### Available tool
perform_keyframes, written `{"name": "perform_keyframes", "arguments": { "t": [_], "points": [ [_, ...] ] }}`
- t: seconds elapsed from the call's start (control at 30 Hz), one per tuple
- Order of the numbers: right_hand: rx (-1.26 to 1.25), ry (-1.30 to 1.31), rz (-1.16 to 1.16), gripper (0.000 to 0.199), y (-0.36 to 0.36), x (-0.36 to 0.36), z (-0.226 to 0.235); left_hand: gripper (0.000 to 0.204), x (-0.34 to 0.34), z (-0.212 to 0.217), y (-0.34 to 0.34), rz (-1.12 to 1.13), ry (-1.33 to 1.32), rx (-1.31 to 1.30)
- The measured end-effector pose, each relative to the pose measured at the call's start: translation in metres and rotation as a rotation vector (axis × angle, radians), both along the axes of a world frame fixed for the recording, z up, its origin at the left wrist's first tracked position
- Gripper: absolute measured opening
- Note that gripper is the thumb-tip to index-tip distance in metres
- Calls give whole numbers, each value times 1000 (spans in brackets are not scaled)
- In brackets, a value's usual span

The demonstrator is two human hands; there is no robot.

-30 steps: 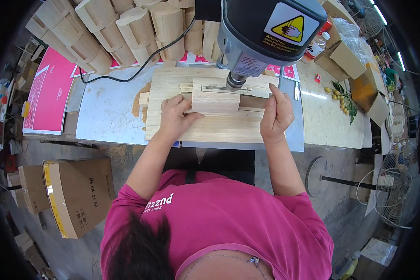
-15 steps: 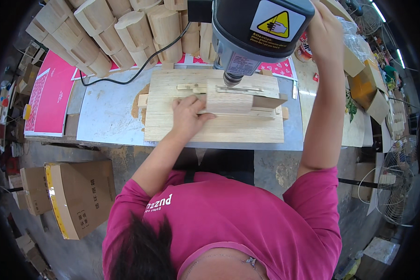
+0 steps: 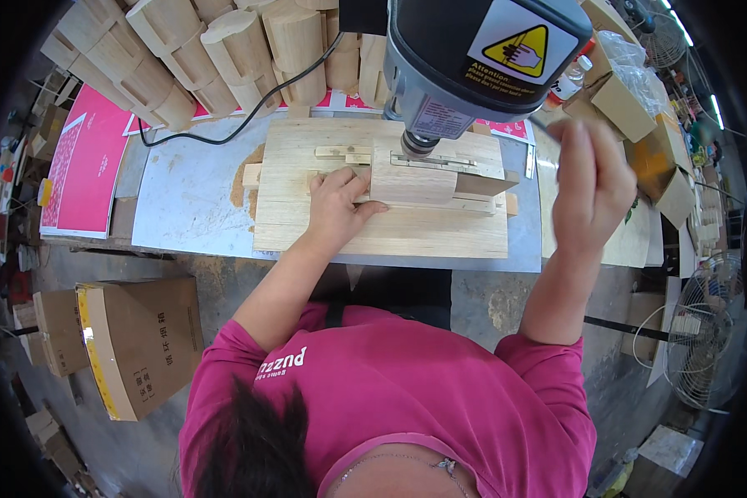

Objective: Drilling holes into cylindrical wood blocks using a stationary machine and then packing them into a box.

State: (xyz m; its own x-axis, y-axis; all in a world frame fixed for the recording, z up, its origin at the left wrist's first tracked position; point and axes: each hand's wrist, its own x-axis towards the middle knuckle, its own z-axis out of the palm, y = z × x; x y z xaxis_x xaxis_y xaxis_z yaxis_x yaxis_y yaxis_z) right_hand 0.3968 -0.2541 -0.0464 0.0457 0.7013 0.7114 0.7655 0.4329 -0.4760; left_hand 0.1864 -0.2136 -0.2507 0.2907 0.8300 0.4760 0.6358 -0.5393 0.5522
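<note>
A pale wooden block (image 3: 411,181) with a narrow slot lies in a wooden jig on a flat board (image 3: 373,236). My left hand (image 3: 338,206) grips the block's left end, thumb along the near side and fingers behind. Directly over the slot is the chuck (image 3: 420,146) of a drill press (image 3: 465,58); its bit is hard to make out. To the right of the machine, my right hand (image 3: 591,187) is closed around the press's feed lever (image 3: 541,126), of which only a short metal length shows.
Stacked, slotted wooden cylinders (image 3: 232,58) stand behind the board at the left. A black cable (image 3: 249,123) curves across the bench before them. Open cardboard boxes (image 3: 627,104) and a bottle (image 3: 568,81) stand at the right. A large carton (image 3: 141,349) sits on the floor at the left.
My right hand has come down and toward me with the lever, from beside the drill head. My left hand keeps its hold on the block.
</note>
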Motion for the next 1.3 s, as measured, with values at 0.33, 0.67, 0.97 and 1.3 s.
{"name": "perform_keyframes", "arguments": {
  "t": [0.33,0.67,0.97,1.3],
  "points": [
    [264,125,173,9,1,0,-114,35,0,1,-2,-1,-2,-12],
    [292,62,192,7,11,9,-122,50,-1,-5,3,3,43,3],
    [107,121,-62,39,109,18,18,52,2,-1,3,4,-3,-109],
    [-674,-1,245,39,30,69,-117,46,7,1,1,-35,-280,-413]
  ]
}}
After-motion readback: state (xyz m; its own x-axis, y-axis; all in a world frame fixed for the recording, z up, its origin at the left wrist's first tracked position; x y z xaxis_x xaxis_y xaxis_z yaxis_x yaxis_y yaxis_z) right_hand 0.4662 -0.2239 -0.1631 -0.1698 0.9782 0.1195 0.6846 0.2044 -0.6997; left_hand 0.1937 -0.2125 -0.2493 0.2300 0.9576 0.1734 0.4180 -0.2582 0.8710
